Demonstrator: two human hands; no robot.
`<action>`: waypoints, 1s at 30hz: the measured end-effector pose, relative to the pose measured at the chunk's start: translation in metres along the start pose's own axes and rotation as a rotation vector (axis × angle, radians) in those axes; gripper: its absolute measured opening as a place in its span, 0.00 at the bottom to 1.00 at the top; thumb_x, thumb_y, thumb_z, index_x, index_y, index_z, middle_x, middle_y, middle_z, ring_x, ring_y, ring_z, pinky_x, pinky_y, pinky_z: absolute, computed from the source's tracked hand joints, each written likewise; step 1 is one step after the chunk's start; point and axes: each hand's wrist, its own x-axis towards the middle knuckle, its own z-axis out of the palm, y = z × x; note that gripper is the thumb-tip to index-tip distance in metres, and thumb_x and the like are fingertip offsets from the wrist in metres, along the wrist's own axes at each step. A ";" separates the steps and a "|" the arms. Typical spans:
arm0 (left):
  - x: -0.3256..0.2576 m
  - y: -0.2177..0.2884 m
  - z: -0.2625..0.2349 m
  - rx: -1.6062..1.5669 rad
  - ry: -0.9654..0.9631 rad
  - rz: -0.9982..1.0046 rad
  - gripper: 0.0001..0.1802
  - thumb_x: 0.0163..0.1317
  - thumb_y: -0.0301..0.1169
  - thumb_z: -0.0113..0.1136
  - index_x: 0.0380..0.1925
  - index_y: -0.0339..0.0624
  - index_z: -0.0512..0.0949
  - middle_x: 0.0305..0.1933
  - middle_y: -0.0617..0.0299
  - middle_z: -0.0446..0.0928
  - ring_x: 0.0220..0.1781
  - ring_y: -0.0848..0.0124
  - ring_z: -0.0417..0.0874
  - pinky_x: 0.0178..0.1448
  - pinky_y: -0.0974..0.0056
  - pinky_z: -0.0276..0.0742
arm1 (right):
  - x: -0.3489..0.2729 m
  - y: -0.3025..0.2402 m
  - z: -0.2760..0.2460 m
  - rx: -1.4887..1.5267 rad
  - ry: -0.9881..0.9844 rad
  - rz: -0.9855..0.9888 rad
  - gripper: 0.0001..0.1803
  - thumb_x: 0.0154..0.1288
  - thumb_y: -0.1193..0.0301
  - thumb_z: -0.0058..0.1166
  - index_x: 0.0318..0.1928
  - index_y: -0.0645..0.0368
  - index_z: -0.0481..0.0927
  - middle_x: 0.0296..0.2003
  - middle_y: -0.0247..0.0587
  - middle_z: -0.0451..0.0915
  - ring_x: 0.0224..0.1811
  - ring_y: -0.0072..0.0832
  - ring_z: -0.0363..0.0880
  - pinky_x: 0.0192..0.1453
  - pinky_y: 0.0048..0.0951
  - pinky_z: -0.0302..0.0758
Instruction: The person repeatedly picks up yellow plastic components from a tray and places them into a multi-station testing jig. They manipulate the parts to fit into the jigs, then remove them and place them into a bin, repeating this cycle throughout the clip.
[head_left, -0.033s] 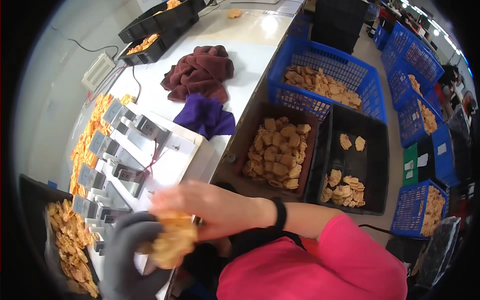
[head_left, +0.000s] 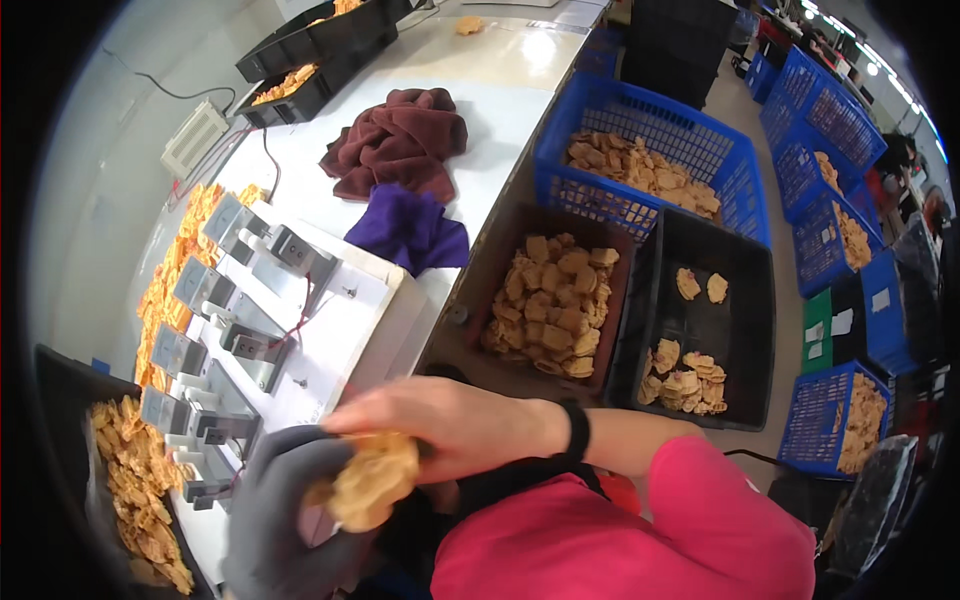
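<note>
My left hand (head_left: 262, 525), in a grey glove, curls around a flat tan piece with a wavy edge (head_left: 376, 482) in front of me. My bare right hand (head_left: 455, 415), with a black band at the wrist, reaches across and closes on the same piece from above. Parts of the right fingers are hidden behind it. Just beyond the hands stands a white fixture board (head_left: 340, 300) carrying a row of small grey metal clamp blocks (head_left: 262, 355). Along its far left side lie heaped orange-tan pieces (head_left: 165, 310).
Left of my hands is a black bin of tan pieces (head_left: 140, 490). Brown (head_left: 400, 145) and purple (head_left: 410, 228) cloths lie on the table. On the right stand a brown bin (head_left: 505, 340), a black bin (head_left: 745, 330) and a blue crate (head_left: 655, 100), all with pieces.
Both hands and the tan piece have shifted a little to the right, away from the clamp blocks. The piece now shows more sharply.
</note>
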 end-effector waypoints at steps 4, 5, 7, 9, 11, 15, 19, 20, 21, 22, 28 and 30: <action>-0.003 -0.013 0.045 -0.030 -0.028 -0.103 0.40 0.49 0.26 0.74 0.65 0.42 0.70 0.66 0.44 0.68 0.65 0.52 0.75 0.61 0.56 0.78 | -0.093 -0.014 -0.025 0.106 -0.007 0.783 0.28 0.67 0.67 0.63 0.66 0.54 0.72 0.55 0.40 0.81 0.56 0.26 0.81 0.61 0.30 0.76; -0.009 -0.014 0.043 0.026 -0.020 -0.075 0.42 0.49 0.26 0.74 0.66 0.41 0.68 0.67 0.43 0.67 0.65 0.51 0.75 0.61 0.55 0.78 | -0.128 0.005 -0.027 0.267 0.057 0.909 0.29 0.67 0.67 0.63 0.66 0.59 0.71 0.56 0.40 0.81 0.57 0.24 0.79 0.63 0.29 0.75; -0.030 -0.026 0.038 -0.060 0.000 -0.115 0.39 0.50 0.24 0.72 0.65 0.38 0.69 0.67 0.44 0.68 0.64 0.52 0.76 0.62 0.55 0.77 | -0.187 0.034 -0.052 0.139 0.162 1.132 0.31 0.69 0.66 0.62 0.67 0.66 0.69 0.56 0.39 0.80 0.58 0.24 0.79 0.62 0.29 0.76; -0.039 -0.026 0.024 -0.118 -0.009 -0.192 0.30 0.62 0.26 0.65 0.66 0.38 0.72 0.69 0.47 0.71 0.70 0.50 0.72 0.73 0.52 0.67 | -0.218 0.049 -0.093 0.227 0.408 1.426 0.29 0.71 0.63 0.60 0.67 0.60 0.69 0.54 0.37 0.82 0.49 0.22 0.83 0.51 0.26 0.79; -0.056 -0.031 0.020 -0.090 0.043 -0.249 0.29 0.62 0.25 0.65 0.64 0.36 0.72 0.67 0.46 0.72 0.69 0.49 0.73 0.72 0.54 0.68 | -0.237 0.078 -0.148 0.006 0.646 1.398 0.20 0.71 0.61 0.59 0.58 0.55 0.77 0.45 0.32 0.84 0.37 0.19 0.83 0.37 0.21 0.78; -0.090 -0.040 0.023 -0.118 0.175 -0.339 0.28 0.63 0.23 0.64 0.64 0.35 0.72 0.65 0.46 0.73 0.68 0.53 0.74 0.70 0.55 0.70 | -0.238 0.126 -0.296 -0.278 1.115 0.978 0.13 0.70 0.62 0.60 0.48 0.55 0.80 0.30 0.30 0.80 0.23 0.17 0.72 0.24 0.23 0.67; -0.134 -0.046 0.036 -0.202 0.334 -0.462 0.26 0.67 0.24 0.62 0.65 0.34 0.71 0.66 0.48 0.73 0.67 0.56 0.74 0.69 0.56 0.71 | -0.209 0.139 -0.355 -0.416 1.293 0.859 0.33 0.70 0.63 0.63 0.68 0.63 0.64 0.46 0.40 0.79 0.36 0.21 0.79 0.31 0.22 0.72; -0.151 -0.047 0.041 -0.216 0.383 -0.491 0.27 0.68 0.24 0.61 0.66 0.34 0.69 0.66 0.48 0.72 0.67 0.56 0.74 0.69 0.56 0.70 | -0.196 0.139 -0.345 -0.343 1.265 0.846 0.31 0.71 0.62 0.61 0.67 0.63 0.66 0.48 0.39 0.78 0.37 0.21 0.80 0.31 0.20 0.72; -0.175 -0.047 0.048 -0.223 0.437 -0.542 0.28 0.69 0.24 0.60 0.67 0.33 0.68 0.67 0.48 0.72 0.68 0.57 0.74 0.69 0.56 0.70 | -0.189 0.137 -0.336 -0.304 1.172 0.883 0.27 0.73 0.62 0.58 0.65 0.61 0.70 0.46 0.38 0.79 0.38 0.21 0.80 0.30 0.19 0.71; -0.207 -0.058 0.064 -0.245 0.542 -0.593 0.32 0.54 0.21 0.65 0.62 0.33 0.71 0.65 0.46 0.70 0.62 0.55 0.77 0.64 0.54 0.76 | -0.189 0.140 -0.324 -0.292 1.050 0.916 0.22 0.74 0.60 0.56 0.62 0.58 0.74 0.47 0.37 0.80 0.40 0.21 0.81 0.35 0.20 0.74; -0.246 -0.071 0.072 -0.288 0.983 -0.810 0.19 0.61 0.17 0.63 0.53 0.34 0.79 0.52 0.53 0.80 0.52 0.66 0.83 0.58 0.64 0.79 | -0.212 0.119 -0.201 -0.043 0.687 1.158 0.19 0.75 0.60 0.56 0.59 0.57 0.78 0.46 0.32 0.80 0.44 0.18 0.77 0.48 0.20 0.73; -0.278 -0.078 0.076 -0.209 1.073 -0.897 0.19 0.63 0.21 0.64 0.54 0.36 0.79 0.52 0.55 0.80 0.52 0.67 0.83 0.57 0.65 0.79 | -0.172 0.101 -0.142 0.027 0.427 1.237 0.16 0.75 0.61 0.56 0.55 0.59 0.79 0.37 0.31 0.81 0.37 0.17 0.77 0.42 0.18 0.71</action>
